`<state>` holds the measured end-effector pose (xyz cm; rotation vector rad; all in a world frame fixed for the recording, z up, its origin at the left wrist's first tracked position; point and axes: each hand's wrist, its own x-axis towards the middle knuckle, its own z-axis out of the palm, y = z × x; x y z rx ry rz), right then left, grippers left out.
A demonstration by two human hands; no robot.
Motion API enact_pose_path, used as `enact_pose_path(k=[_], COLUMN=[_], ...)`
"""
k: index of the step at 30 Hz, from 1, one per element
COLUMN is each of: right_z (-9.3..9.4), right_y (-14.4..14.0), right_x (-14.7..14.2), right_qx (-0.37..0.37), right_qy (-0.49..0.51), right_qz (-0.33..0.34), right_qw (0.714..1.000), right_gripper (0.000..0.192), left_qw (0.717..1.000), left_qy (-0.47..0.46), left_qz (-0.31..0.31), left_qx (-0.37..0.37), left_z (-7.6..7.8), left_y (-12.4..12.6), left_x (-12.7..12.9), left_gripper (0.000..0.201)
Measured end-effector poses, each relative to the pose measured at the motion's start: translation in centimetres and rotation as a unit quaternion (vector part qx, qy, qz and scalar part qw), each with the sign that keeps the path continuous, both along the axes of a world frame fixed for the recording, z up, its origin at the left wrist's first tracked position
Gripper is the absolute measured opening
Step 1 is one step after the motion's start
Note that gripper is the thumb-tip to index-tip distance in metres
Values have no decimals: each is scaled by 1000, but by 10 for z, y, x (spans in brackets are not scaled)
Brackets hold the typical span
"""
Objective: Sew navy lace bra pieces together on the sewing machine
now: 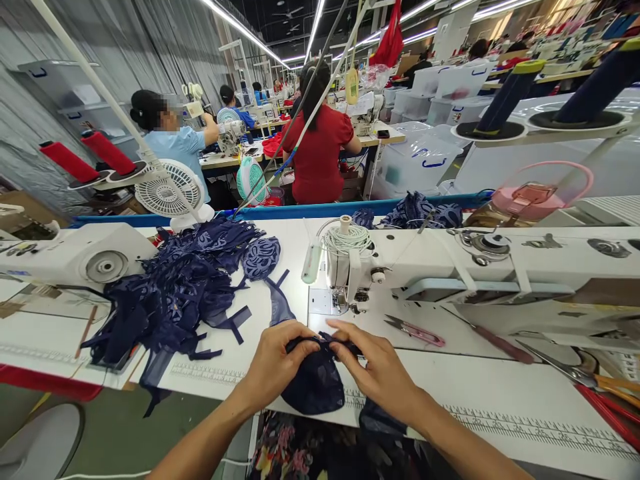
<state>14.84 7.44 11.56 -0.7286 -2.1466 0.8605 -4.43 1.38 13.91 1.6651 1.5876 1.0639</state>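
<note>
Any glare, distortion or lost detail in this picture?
Head view: left hand and right hand look sharp, but the dark cloth loses fold detail. Same view: ceiling lights glare, and wide-angle stretch seems to lean red spools and navy spools outward.

No word or brand name can be read with certainty. Ruler scales (540, 427) with small figures are printed along the front edge of the white tabletop (480, 387), but the single numbers cannot be made out reliably. A small blue marking is carried on the sewing machine at the left (65, 250), too blurred to be deciphered.
</note>
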Motion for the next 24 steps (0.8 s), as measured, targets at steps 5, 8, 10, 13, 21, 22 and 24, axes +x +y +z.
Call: enact_pose_path(k=[5, 8, 10, 13, 21, 22, 24], right_z=[-3, -7, -7, -2, -5, -6, -7], right_y=[0, 0, 1, 2, 4, 4, 4], right_x=[-4, -3, -2, -3, -7, -7, -5], right_qx=[-57, -24, -20, -54, 2, 4, 8], right_qy=[0, 31, 28, 9, 34, 40, 47], right_qz=[-44, -26, 9, 12, -16, -22, -26], right_qw=[997, 999, 999, 998, 999, 999, 999], right_gripper=[16, 32, 33, 20, 11, 10, 9], left_qw=[998, 997, 998, 999, 994, 992, 985], left_qy=[-36, -33, -16, 23, -78, -94, -121], left_qz=[44, 57, 54, 44, 15, 6, -4], left_qx=[-38, -39, -19, 17, -71, -89, -125], left_z=[-3, -6, -9, -14, -22, -23, -23], left_y=[0, 1, 2, 2, 0, 1, 3], left_x=[8, 9, 9, 11, 2, 1, 0], left_gripper=[4, 5, 5, 6, 28, 31, 36])
